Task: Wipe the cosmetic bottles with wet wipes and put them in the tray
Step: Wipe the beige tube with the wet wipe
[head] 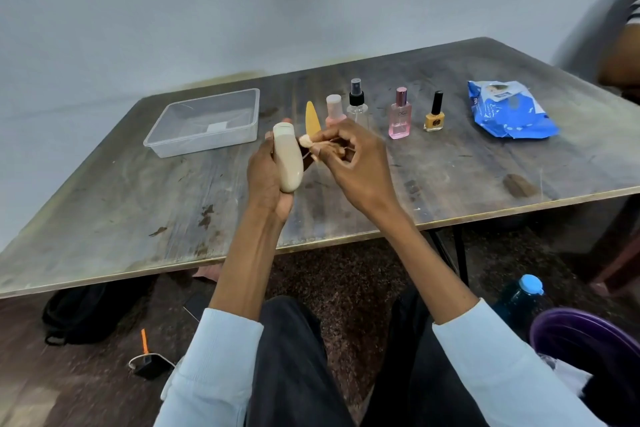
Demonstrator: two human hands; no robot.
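Head view, looking down over my lap at a worn grey table [138,211]. At its far left sits one clear plastic tray [204,121]; I can see nothing in it except a pale patch on its floor, maybe a label, though I cannot tell.

My left hand [268,177] is curled round a beige tube bottle [288,158], holding it upright above the table, flat cap end up, just right of the tray. My right hand [349,159] is beside it, fingers bent and pinching a small pale scrap [305,140] at the fingertips; whether it is a wipe or something else I cannot make out.

Standing in a row behind my hands I count five more cosmetic items: a yellow pointed tube [312,120], a pink bottle [334,110] with a pale cap, a clear spray bottle [357,102] with a black pump, a pink perfume bottle [400,114] with a rosy cap, and a yellow nail polish [434,114] with a black cap. With the one I am holding, that makes six, none of them in the tray.

One blue pack of wet wipes [509,111] lies at the far right of the table, well apart from the tray.

On the floor to my right stand one dark bottle with a blue cap [523,298] and one purple tub [585,340].
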